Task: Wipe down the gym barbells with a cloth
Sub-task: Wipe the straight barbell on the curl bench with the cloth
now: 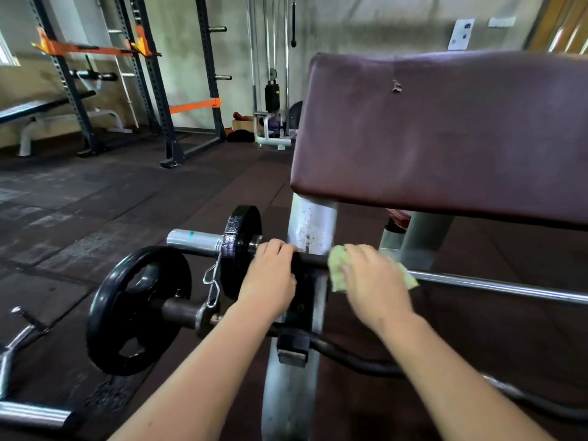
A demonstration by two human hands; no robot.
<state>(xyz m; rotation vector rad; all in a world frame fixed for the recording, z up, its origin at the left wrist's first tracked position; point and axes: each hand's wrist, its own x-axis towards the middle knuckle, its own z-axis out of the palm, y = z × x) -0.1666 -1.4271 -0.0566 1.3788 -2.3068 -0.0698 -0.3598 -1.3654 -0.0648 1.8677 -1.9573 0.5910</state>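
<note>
**Cloth on the bar**

My left hand (270, 275) curls over the barbell (311, 259), just beside its small black plate (237, 246). My right hand (375, 281) grips the green cloth (335, 268) against the same bar, below the maroon pad (445, 128).

On the barbell (310, 258), left hand (270, 275) lies right of the plate (240, 249), cloth (337, 268) under right hand (372, 278) further right.

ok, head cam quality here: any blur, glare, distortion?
Head view: the right hand and cloth are motion-smeared, while the left hand gripping the barbell is sharper; a bright glare streak runs along the barbell's chrome shaft; the rack uprights lean from wide-angle distortion; light is dim and flat.
</note>
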